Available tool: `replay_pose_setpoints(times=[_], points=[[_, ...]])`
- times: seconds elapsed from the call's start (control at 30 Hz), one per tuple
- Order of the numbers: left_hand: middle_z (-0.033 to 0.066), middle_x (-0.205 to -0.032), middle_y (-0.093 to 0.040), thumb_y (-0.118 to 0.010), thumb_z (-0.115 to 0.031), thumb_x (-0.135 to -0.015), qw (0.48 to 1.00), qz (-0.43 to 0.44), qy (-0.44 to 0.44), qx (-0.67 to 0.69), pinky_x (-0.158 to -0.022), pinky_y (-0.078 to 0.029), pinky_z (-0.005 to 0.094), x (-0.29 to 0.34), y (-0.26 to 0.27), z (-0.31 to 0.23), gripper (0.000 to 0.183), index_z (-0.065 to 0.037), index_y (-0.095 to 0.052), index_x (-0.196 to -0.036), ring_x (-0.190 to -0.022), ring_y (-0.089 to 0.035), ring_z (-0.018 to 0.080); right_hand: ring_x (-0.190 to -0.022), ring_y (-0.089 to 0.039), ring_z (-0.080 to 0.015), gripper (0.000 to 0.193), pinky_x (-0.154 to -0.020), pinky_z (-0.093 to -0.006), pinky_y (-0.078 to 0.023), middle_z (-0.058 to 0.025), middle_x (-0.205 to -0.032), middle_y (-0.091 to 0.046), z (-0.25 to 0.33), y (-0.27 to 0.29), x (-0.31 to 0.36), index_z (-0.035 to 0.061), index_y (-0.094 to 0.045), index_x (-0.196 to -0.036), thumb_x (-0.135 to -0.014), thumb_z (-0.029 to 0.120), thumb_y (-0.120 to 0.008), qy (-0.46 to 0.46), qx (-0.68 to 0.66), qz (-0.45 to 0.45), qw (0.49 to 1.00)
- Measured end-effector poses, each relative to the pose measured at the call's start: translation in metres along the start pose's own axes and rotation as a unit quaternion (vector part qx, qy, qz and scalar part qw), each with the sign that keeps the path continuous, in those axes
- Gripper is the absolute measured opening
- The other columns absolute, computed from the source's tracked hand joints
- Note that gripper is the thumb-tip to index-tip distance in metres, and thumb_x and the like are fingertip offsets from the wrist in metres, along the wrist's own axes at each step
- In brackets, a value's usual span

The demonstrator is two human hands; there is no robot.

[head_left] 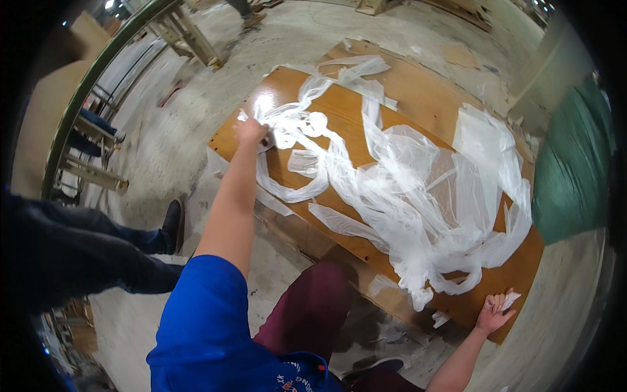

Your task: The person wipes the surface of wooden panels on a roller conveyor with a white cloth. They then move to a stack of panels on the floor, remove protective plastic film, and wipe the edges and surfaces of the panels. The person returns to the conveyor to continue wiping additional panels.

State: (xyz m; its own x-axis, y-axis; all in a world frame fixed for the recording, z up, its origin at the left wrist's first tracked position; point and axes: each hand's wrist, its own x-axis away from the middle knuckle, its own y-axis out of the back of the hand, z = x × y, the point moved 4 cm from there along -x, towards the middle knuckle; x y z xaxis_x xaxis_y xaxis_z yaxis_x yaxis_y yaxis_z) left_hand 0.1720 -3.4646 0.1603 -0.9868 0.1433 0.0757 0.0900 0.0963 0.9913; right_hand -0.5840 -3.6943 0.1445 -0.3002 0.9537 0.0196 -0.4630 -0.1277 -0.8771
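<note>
A long brown wooden board lies on the concrete floor, covered with torn strips and sheets of clear plastic film. My left hand reaches to the board's far left end and is closed on a strip of that film near the corner. My right hand rests at the board's near right edge, fingers spread over a small scrap of film. My maroon trouser leg stands just in front of the board.
Another person in dark trousers and a black shoe stands at the left. A green sack lies at the right. Wooden frames and a metal rail stand at the upper left. Film scraps litter the floor.
</note>
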Motion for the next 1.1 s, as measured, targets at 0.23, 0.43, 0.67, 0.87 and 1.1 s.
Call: replay_pose_setpoints(times=[0.23,0.43,0.67,0.87,1.1], points=[[0.017,-0.122,-0.049,-0.062,-0.031,-0.077,0.989,-0.129,0.052,0.057,-0.092,-0.041,0.0462,-0.012,-0.03,-0.004,0.041,-0.008,-0.061,-0.111,-0.114,-0.045,0.0371,-0.053,-0.027,-0.0103,0.073,-0.06,-0.0275,-0.028,0.0,-0.063,-0.029,0.003,0.002,-0.004,0.0003,-0.041,-0.131,-0.093,0.06,-0.021,-0.003,-0.01,-0.014,1.0],[0.016,-0.124,-0.049,-0.06,-0.026,-0.076,0.992,0.105,-0.034,0.058,-0.092,-0.042,0.0468,-0.044,-0.019,0.007,0.044,-0.007,-0.058,-0.115,-0.115,-0.044,0.0374,-0.055,-0.027,-0.0105,0.072,-0.063,-0.0273,-0.029,0.0006,-0.065,-0.028,-0.003,0.01,-0.004,0.0003,-0.04,-0.132,-0.093,0.059,-0.024,-0.012,-0.028,0.002,1.0],[0.0216,-0.132,-0.044,-0.059,-0.027,-0.078,0.998,0.054,0.007,0.038,-0.096,-0.038,0.0526,-0.021,-0.023,-0.027,0.045,-0.005,-0.057,-0.117,-0.128,-0.033,0.0359,-0.055,-0.029,-0.0108,0.073,-0.064,-0.0277,-0.031,0.0,-0.067,-0.031,0.008,0.006,-0.003,0.002,-0.039,-0.133,-0.093,0.06,-0.022,0.0,-0.017,-0.005,1.0],[0.0213,-0.117,-0.057,-0.06,-0.025,-0.076,0.997,0.048,0.003,0.055,-0.097,-0.037,0.0488,-0.013,-0.029,-0.032,0.041,-0.001,-0.06,-0.11,-0.115,-0.05,0.0358,-0.057,-0.031,-0.0114,0.073,-0.066,-0.0292,-0.032,-0.0012,-0.068,-0.033,0.007,0.009,-0.002,0.0023,-0.039,-0.133,-0.093,0.06,-0.02,-0.016,-0.033,0.009,0.999],[0.0239,-0.097,-0.063,-0.059,-0.013,-0.074,0.972,0.007,-0.209,0.104,-0.077,-0.05,0.043,0.049,-0.034,-0.087,0.023,0.002,-0.062,-0.091,-0.091,-0.063,0.0366,-0.058,-0.033,-0.012,0.071,-0.065,-0.0287,-0.032,-0.0013,-0.067,-0.033,0.002,0.014,-0.005,0.0033,-0.041,-0.132,-0.094,0.06,-0.02,-0.024,-0.042,0.019,0.999]])
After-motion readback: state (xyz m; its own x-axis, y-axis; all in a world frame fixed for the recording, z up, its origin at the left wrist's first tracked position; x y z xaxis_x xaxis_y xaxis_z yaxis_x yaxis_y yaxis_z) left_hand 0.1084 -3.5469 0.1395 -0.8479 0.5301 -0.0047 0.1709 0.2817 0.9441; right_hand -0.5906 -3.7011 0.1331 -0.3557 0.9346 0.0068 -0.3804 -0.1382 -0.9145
